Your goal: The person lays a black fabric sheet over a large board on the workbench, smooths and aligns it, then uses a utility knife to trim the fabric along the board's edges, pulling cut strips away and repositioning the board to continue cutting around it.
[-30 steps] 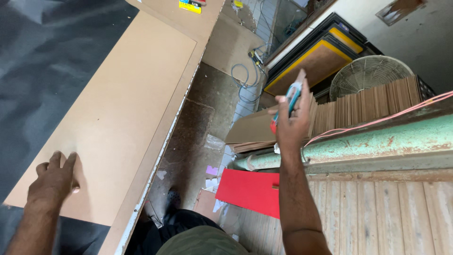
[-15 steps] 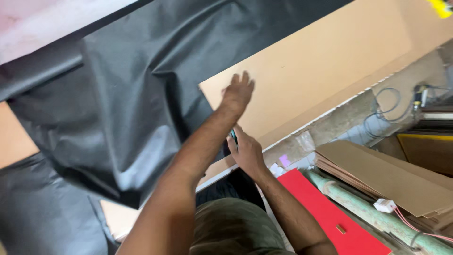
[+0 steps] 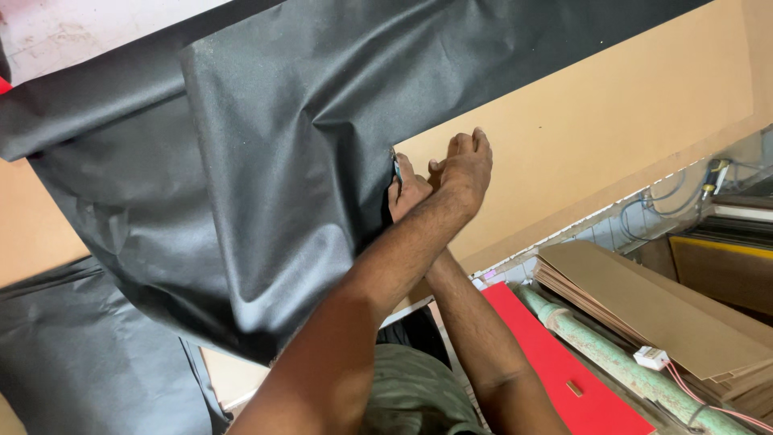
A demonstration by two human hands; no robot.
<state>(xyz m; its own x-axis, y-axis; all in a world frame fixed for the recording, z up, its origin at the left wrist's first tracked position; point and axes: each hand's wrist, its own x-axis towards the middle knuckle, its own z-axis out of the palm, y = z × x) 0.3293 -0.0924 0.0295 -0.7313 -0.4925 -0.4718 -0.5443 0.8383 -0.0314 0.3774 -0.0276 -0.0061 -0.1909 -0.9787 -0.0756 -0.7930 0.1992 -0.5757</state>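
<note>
L hand (image 3: 463, 169) flat on board (image 3: 612, 129), R hand (image 3: 409, 193) gripping tool (image 3: 397, 169)

Two hands (image 3: 451, 173); one board (image 3: 612, 121) (tan); one black sheet (image 3: 266, 161).

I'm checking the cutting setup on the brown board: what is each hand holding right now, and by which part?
The right hand grips a small blue-handled tool by its handle at the black sheet edge. The left hand holds nothing; it presses flat on the brown board.

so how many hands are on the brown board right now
2. The left hand lies flat on the brown board, its arm crossed over the other. The right hand sits beside it at the black sheet edge, gripping a small tool.
</note>
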